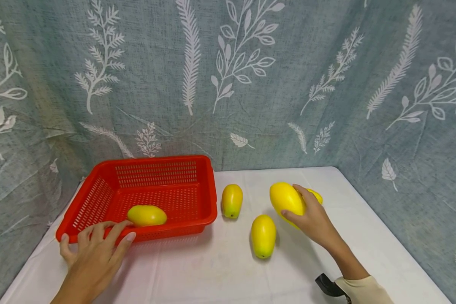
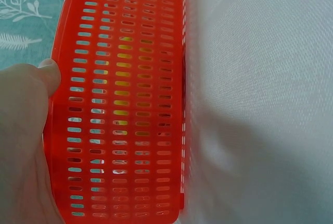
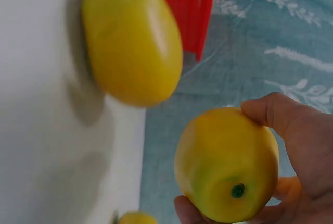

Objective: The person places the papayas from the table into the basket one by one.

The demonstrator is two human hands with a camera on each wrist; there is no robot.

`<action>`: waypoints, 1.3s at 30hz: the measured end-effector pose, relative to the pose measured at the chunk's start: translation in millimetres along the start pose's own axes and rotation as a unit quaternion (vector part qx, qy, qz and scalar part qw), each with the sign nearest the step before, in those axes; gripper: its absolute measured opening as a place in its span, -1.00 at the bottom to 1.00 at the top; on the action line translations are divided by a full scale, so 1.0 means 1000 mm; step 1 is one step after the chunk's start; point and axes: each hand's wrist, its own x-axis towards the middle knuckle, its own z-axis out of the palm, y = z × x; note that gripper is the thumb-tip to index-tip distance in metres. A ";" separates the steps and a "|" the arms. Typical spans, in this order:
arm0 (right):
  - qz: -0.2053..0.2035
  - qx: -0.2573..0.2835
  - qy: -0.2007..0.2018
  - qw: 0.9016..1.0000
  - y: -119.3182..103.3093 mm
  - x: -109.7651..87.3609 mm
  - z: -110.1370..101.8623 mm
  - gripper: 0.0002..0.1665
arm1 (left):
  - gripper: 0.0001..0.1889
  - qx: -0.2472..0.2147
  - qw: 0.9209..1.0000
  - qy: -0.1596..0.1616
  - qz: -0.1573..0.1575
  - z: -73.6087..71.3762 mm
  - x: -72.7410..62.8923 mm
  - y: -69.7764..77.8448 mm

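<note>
My right hand (image 1: 309,215) grips a yellow mango (image 1: 286,198) above the right part of the table, thumb on one side and fingers on the other. In the right wrist view, the stem end of this mango (image 3: 226,164) faces the camera. Over the near rim of a red plastic basket (image 1: 205,221) curls my left hand (image 1: 96,253), holding it at the left. One mango (image 1: 147,215) lies inside the basket, close to these fingers; through the slots its yellow shows in the left wrist view.
Two mangoes with greenish ends, one farther back (image 1: 232,201) and one nearer (image 1: 263,236), lie right of the basket. Another mango (image 1: 316,196) is partly hidden behind my right hand. A patterned grey-green curtain (image 1: 251,105) borders the white-covered table (image 1: 197,270).
</note>
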 end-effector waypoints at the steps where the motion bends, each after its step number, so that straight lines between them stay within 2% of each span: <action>1: -0.002 0.004 -0.002 1.000 -0.003 0.001 0.002 -0.01 | -0.37 -0.001 1.000 0.004 0.001 0.000 0.000 0.000; 11: -0.034 0.044 -0.026 0.998 -0.044 0.014 0.026 0.00 | -0.37 -0.004 1.000 0.011 0.002 0.000 -0.002 -0.001; 23: -0.078 0.089 -0.058 0.991 -0.110 0.028 0.053 -0.04 | -0.42 -0.006 1.000 0.027 0.010 0.002 -0.002 -0.001; 33: -0.107 0.127 -0.112 0.980 -0.158 0.039 0.083 -0.05 | -0.39 0.003 1.000 0.008 -0.002 0.001 -0.002 0.001; 39: -0.121 0.124 -0.139 0.975 -0.177 0.048 0.106 -0.06 | -0.34 0.008 1.000 -0.001 -0.011 0.000 0.000 0.001</action>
